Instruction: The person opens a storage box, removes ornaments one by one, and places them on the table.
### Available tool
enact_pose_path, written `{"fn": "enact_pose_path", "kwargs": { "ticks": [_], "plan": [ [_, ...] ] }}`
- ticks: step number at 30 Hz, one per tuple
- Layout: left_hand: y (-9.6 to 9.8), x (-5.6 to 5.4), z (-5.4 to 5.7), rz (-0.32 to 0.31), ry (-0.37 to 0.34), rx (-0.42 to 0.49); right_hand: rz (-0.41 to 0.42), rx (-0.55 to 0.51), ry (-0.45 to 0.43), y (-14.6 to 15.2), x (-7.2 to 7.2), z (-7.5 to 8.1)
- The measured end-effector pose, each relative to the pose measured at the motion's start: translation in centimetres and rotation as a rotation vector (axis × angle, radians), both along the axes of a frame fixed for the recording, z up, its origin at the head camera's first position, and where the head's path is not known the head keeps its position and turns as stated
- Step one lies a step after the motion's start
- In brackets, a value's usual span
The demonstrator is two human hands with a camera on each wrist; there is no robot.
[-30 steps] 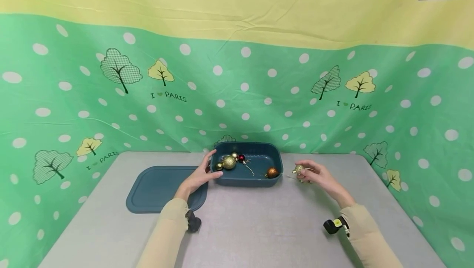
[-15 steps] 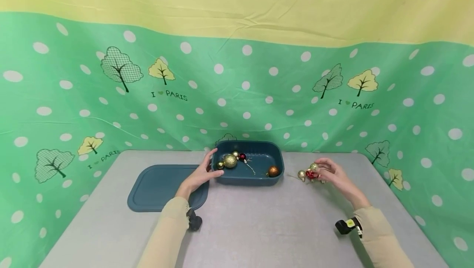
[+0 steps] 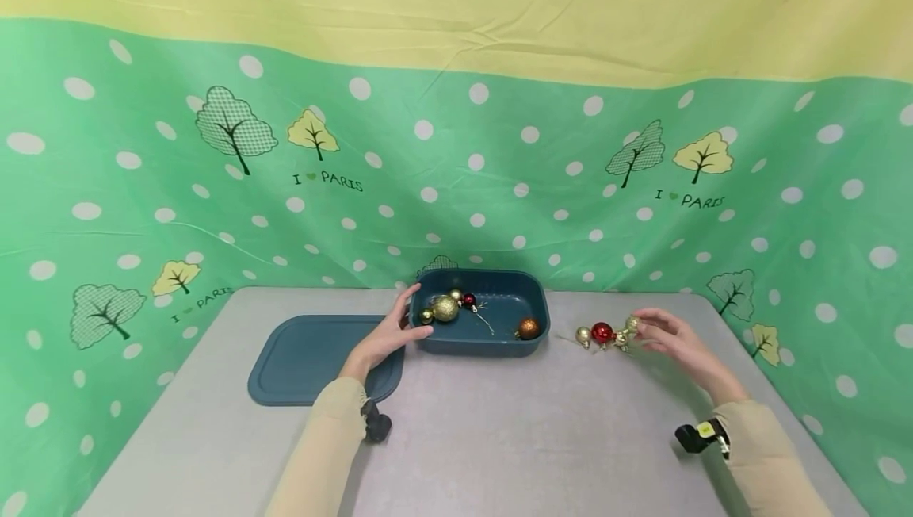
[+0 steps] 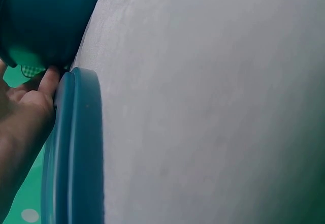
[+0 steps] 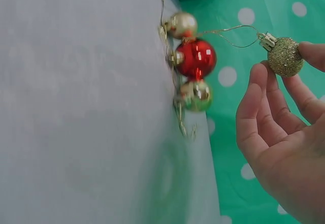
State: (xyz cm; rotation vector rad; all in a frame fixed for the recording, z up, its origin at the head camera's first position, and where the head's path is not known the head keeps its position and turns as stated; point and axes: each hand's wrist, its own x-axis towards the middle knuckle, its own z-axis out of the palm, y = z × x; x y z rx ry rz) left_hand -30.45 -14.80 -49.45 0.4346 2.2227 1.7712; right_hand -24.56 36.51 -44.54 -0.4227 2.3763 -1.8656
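Note:
My right hand (image 3: 678,346) pinches a small gold glitter bauble (image 5: 285,57) above the table, its string loop reaching toward three baubles in a row. These are a shiny red bauble (image 3: 602,332) between a gold bauble (image 5: 183,25) and a second gold bauble (image 5: 197,96). At the left end of a dark blue box (image 3: 478,348), my left hand (image 3: 385,342) holds the wall, thumb at the front and fingers behind. Inside the box are a larger gold glitter bauble (image 3: 445,308), small gold baubles, a dark red bauble (image 3: 469,300) and a copper glitter bauble (image 3: 529,328).
A blue lid (image 3: 307,358) lies flat on the grey table (image 3: 513,438) to the left of the box, partly under my left forearm. A green and yellow printed cloth (image 3: 471,176) hangs behind the table and along both sides.
My right hand has moved right, away from the box, with the gold glitter bauble. The red and gold baubles now lie in a row on the table. My left hand stays on the box.

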Motion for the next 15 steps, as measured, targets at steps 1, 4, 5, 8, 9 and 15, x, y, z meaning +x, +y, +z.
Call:
{"fn": "enact_pose_path", "kwargs": {
  "ticks": [1,4,5,8,9,15],
  "plan": [
    [0.0,0.0,0.0,-0.001,0.001,0.001,-0.008,0.012,-0.006,0.3,0.0,0.0],
    [0.0,0.1,0.0,0.003,-0.003,0.002,-0.028,0.038,-0.025,1.1,0.2,0.0],
    [0.0,0.1,0.0,0.0,-0.001,0.003,-0.031,0.046,-0.031,1.5,0.2,-0.1],
    [0.0,0.1,0.0,0.001,-0.006,0.001,-0.032,0.067,-0.036,2.3,0.1,-0.2],
    [0.0,0.1,0.0,0.0,-0.005,0.003,-0.032,0.072,-0.035,2.6,0.0,-0.3],
    [-0.1,0.0,0.0,-0.004,-0.003,0.007,-0.019,0.113,-0.03,3.8,-0.6,-0.5]
  ]
}}
